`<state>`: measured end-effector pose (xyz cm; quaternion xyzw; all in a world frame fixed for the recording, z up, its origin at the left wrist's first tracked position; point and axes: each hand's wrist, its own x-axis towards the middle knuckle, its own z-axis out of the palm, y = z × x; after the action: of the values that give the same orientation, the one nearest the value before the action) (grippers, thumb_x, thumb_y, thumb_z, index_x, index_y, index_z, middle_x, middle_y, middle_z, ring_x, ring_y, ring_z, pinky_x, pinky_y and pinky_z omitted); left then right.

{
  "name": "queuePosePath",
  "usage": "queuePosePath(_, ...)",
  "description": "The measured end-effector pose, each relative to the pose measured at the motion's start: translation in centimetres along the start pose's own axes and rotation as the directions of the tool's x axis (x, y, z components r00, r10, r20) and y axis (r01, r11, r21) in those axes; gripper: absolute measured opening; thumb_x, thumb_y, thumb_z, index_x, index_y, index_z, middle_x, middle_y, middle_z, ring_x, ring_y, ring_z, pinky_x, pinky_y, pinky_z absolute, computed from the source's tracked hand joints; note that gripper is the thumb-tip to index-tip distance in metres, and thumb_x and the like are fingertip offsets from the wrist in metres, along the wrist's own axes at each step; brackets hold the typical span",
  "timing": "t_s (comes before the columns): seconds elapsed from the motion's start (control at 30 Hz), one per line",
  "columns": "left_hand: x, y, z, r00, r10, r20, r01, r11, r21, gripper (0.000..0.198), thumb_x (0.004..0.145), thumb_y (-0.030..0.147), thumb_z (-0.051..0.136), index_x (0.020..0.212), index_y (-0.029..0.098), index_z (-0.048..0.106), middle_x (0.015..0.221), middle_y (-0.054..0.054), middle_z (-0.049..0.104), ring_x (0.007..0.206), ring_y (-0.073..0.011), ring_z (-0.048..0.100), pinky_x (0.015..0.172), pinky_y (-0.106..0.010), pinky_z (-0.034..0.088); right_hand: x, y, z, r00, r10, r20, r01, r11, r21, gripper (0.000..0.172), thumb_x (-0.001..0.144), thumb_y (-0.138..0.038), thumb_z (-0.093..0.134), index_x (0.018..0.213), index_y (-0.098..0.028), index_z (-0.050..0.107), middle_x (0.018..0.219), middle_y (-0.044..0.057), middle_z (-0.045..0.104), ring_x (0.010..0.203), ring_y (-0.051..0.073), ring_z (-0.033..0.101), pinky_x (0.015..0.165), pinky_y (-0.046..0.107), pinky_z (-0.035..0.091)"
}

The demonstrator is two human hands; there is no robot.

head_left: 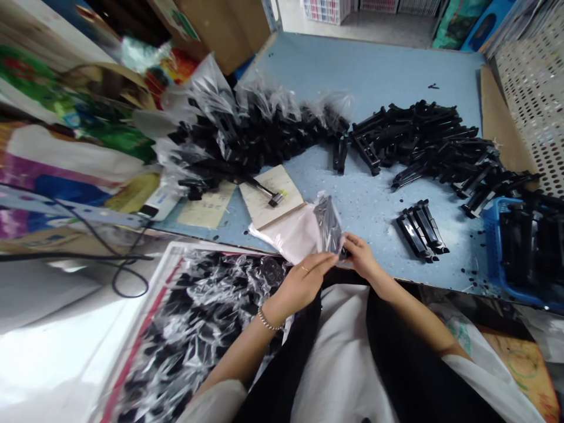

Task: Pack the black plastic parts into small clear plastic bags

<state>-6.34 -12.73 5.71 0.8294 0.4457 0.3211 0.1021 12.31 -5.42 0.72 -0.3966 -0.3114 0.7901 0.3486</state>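
Observation:
A small clear plastic bag (328,223) with a black plastic part inside stands up from the near edge of the blue table (374,76). My left hand (304,282), with a ring and a bead bracelet, pinches the bag's lower end. My right hand (361,255) grips the same end from the right, fingers closed on it. A stack of flat clear bags (293,235) lies just left of my hands. Three loose black parts (420,229) lie to the right of them.
A pile of bare black parts (436,147) covers the far right of the table, and bagged parts (255,129) are heaped far left. A blue basket (524,252) of parts sits at the right edge. A box of bagged parts (198,329) stands lower left. A notepad (271,197) lies nearby.

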Motion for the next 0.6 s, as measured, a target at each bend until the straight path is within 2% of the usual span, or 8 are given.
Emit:
queuePosePath(0.07, 0.5, 0.1, 1.0, 0.990, -0.140, 0.005, 0.140, 0.990, 0.016, 0.070, 0.092, 0.023, 0.065, 0.157, 0.023, 0.038, 0.155, -0.021, 0.043, 0.118, -0.0277, 0.067, 0.100, -0.044, 0.060, -0.4, -0.9, 0.0, 0.989, -0.145, -0.041, 0.132, 0.967, -0.217, 0.035, 0.081, -0.053, 0.073, 0.096, -0.022, 0.065, 0.068, -0.005, 0.057, 0.053, 0.009, 0.050, 0.051, 0.023, 0.044)
queuePosePath(0.13, 1.6, -0.7, 1.9, 0.978, -0.209, -0.024, 0.210, 0.978, 0.020, 0.064, 0.091, 0.028, 0.068, 0.151, 0.022, 0.047, 0.166, -0.023, 0.024, 0.121, -0.0299, 0.066, 0.099, -0.046, 0.059, -0.6, -2.2, 0.2, 0.973, -0.230, -0.001, 0.213, 0.902, -0.376, 0.034, 0.089, -0.052, 0.064, 0.106, -0.023, 0.065, 0.073, -0.003, 0.059, 0.058, 0.011, 0.054, 0.058, 0.026, 0.049)
queuePosePath(0.17, 2.5, -1.5, 2.3, 0.974, -0.219, -0.051, 0.219, 0.976, 0.005, 0.054, 0.093, 0.025, 0.064, 0.146, 0.023, 0.053, 0.168, -0.020, 0.024, 0.123, -0.0290, 0.065, 0.101, -0.045, 0.059, -0.6, -3.0, 0.3, 0.966, -0.254, 0.042, 0.249, 0.878, -0.409, 0.037, 0.091, -0.053, 0.062, 0.113, -0.023, 0.064, 0.079, -0.001, 0.061, 0.064, 0.013, 0.058, 0.064, 0.028, 0.052)
queuePosePath(0.23, 5.0, -3.4, 2.3, 0.955, -0.259, -0.141, 0.255, 0.966, -0.045, 0.042, 0.096, 0.014, 0.051, 0.136, 0.025, 0.061, 0.162, -0.011, 0.041, 0.127, -0.0244, 0.063, 0.104, -0.041, 0.057, -0.5, -4.7, 0.4, 0.938, -0.323, 0.127, 0.347, 0.842, -0.414, 0.043, 0.091, -0.055, 0.062, 0.122, -0.024, 0.063, 0.102, 0.004, 0.064, 0.082, 0.016, 0.066, 0.079, 0.033, 0.057)
queuePosePath(0.33, 11.1, -7.4, 0.7, 0.900, -0.336, -0.277, 0.323, 0.942, -0.093, 0.049, 0.093, 0.008, 0.044, 0.136, 0.024, 0.060, 0.143, -0.003, 0.064, 0.127, -0.0203, 0.063, 0.104, -0.039, 0.058, -0.6, -6.9, -0.1, 0.902, -0.408, 0.144, 0.431, 0.817, -0.384, 0.046, 0.090, -0.057, 0.065, 0.123, -0.025, 0.063, 0.128, 0.009, 0.059, 0.107, 0.021, 0.068, 0.096, 0.039, 0.055)
queuePosePath(0.43, 19.5, -12.5, -1.9, 0.891, -0.298, -0.342, 0.309, 0.951, -0.026, 0.050, 0.090, 0.004, 0.041, 0.136, 0.013, 0.059, 0.152, -0.005, 0.055, 0.138, -0.0194, 0.053, 0.102, -0.038, 0.059, -1.5, -7.6, -1.4, 0.928, -0.370, 0.052, 0.361, 0.851, -0.382, 0.042, 0.092, -0.055, 0.063, 0.118, -0.023, 0.065, 0.116, 0.008, 0.068, 0.098, 0.019, 0.070, 0.093, 0.039, 0.057)
queuePosePath(0.5, 25.0, -16.1, -3.3, 0.887, -0.312, -0.339, 0.364, 0.926, 0.101, 0.046, 0.093, 0.005, 0.042, 0.137, 0.007, 0.057, 0.161, -0.008, 0.044, 0.147, -0.0193, 0.042, 0.121, -0.042, 0.040, -2.5, -7.4, -2.5, 0.939, -0.344, -0.007, 0.313, 0.862, -0.400, 0.038, 0.091, -0.053, 0.064, 0.114, -0.022, 0.067, 0.107, 0.007, 0.072, 0.090, 0.018, 0.071, 0.088, 0.039, 0.059)
queuePosePath(0.6, 30.4, -20.3, -3.6, 0.886, -0.417, -0.202, 0.449, 0.881, 0.148, 0.045, 0.105, 0.027, 0.036, 0.138, 0.001, 0.052, 0.163, -0.016, 0.036, 0.148, -0.0327, 0.036, 0.123, -0.061, 0.022, -4.4, -6.9, -4.4, 0.931, -0.361, -0.060, 0.293, 0.834, -0.468, 0.033, 0.092, -0.048, 0.064, 0.109, -0.021, 0.069, 0.100, 0.007, 0.072, 0.084, 0.017, 0.071, 0.083, 0.037, 0.059)
